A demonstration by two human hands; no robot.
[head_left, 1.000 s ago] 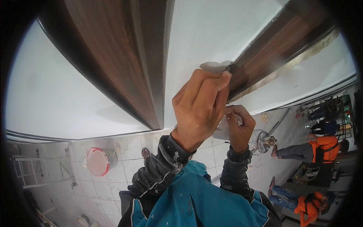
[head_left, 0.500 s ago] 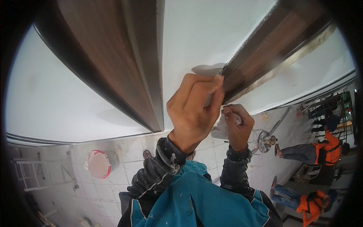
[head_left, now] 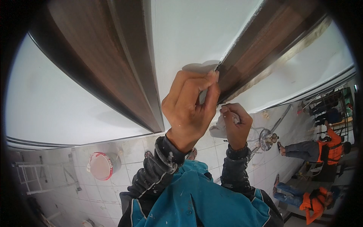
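Observation:
My left hand (head_left: pixel 191 104) is closed in a pinch. Its thumb and fingertips touch the edge where a dark brown wooden trim (head_left: pixel 261 41) meets the white wall (head_left: pixel 189 34). Whatever may sit between those fingertips is too small to make out. Just below and to the right, my right hand (head_left: pixel 238 126) is closed around a crumpled whitish wad (head_left: pixel 218 131), perhaps cloth or plastic, part of which hangs out toward the left. Both dark sleeves carry white spots.
A second brown trim (head_left: pixel 113 56) runs down the wall at left. On the tiled floor stand a bucket (head_left: pixel 101 166) with pinkish-white contents and a metal frame (head_left: pixel 45 174). At right are a metal round-based stand (head_left: pixel 267 139) and two people in orange tops (head_left: pixel 329 149).
My left fingertips have slid a little down along the trim edge. The view has shifted slightly; my right hand keeps its hold on the wad.

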